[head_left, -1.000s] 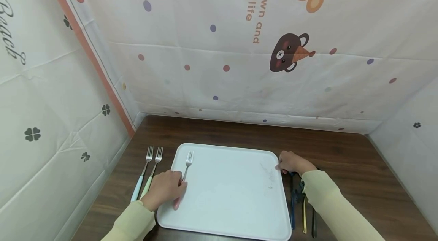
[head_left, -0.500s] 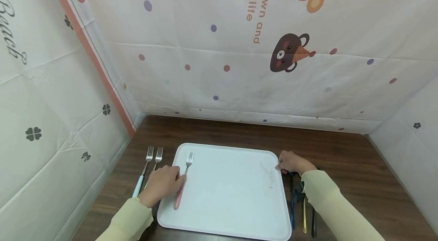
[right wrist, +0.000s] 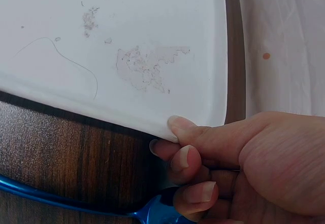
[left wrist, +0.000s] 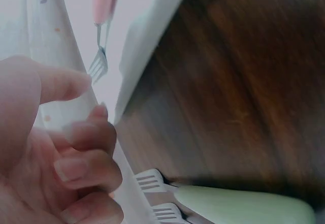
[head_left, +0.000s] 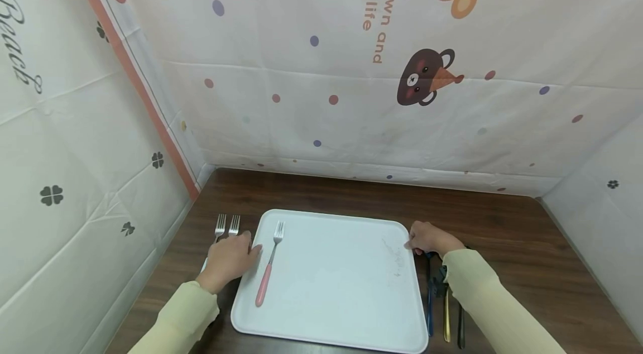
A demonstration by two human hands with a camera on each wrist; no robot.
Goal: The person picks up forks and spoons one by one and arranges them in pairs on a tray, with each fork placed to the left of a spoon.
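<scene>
A white tray (head_left: 341, 281) lies on the wooden table. My right hand (head_left: 432, 238) pinches its far right corner, thumb on the rim and fingers beneath in the right wrist view. On the tray's left side rests a fork with a pink handle (head_left: 263, 284), tines pointing away. My left hand (head_left: 227, 262) hovers just left of the tray, holding nothing, fingers loosely bent. It covers most of two more forks on the table: a green-handled fork (left wrist: 244, 203) and a fork (head_left: 220, 225) farther left, whose tines show past the fingers.
Right of the tray, a blue spoon (right wrist: 157, 209) lies near the right fingers. A gold-handled utensil (head_left: 446, 317) and a black-handled one (head_left: 460, 329) lie partly under the right sleeve. Printed cloth walls (head_left: 311, 119) border the table (head_left: 502, 231).
My left hand has let go of the pink-handled fork, leaving it on the tray, and moved left over the other forks. My right hand stays on the tray corner.
</scene>
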